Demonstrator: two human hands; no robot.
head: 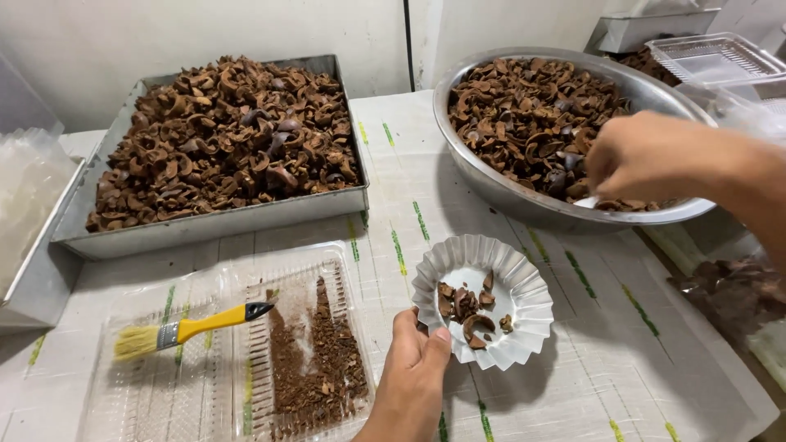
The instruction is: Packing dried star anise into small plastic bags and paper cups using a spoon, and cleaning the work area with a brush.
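My left hand (416, 362) grips the near rim of a white fluted paper cup (524, 282) that holds a few brown dried shell pieces (468, 309). My right hand (643, 157) reaches into a round metal bowl (524, 200) at the upper right, fingers closed down among the heap of brown shell pieces (524, 115). What the fingers hold is hidden. A square metal tray (213, 225) at the upper left is piled with the same brown pieces (225, 135).
A clear plastic tray (196, 368) at the lower left holds brown crumbs (315, 368) and a yellow-handled brush (192, 327). A clear plastic lid (712, 57) and a bag of brown pieces (733, 290) lie at the right. A pale patterned cloth (589, 360) covers the table.
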